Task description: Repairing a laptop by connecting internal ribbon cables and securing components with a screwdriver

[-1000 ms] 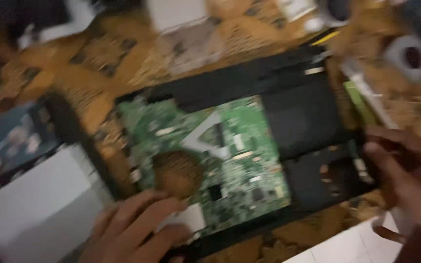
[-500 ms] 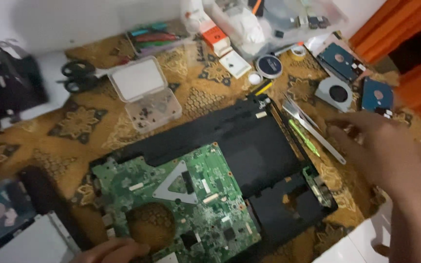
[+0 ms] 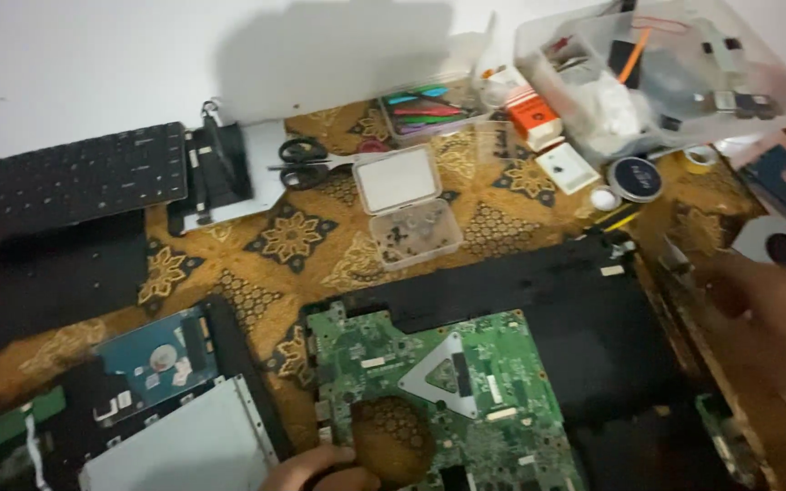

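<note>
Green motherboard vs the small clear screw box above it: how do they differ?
The green motherboard is opaque, bare and much larger; the clear screw box is small and see-through. The motherboard sits partly in the black laptop shell, with the left hand at its lower edge; the box lies open on the patterned cloth, untouched. The blurred right hand is near neither. Both lie flat.

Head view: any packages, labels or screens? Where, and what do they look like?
Orange-and-white box: top centre, beside the clear tub; small carton.
White box: below the orange one; flat, square.
Round tin: right of the white box; dark lid.
Screw case: centre; clear, hinged, open.
Drive label: lower left; blue.
Screens: none.
</note>
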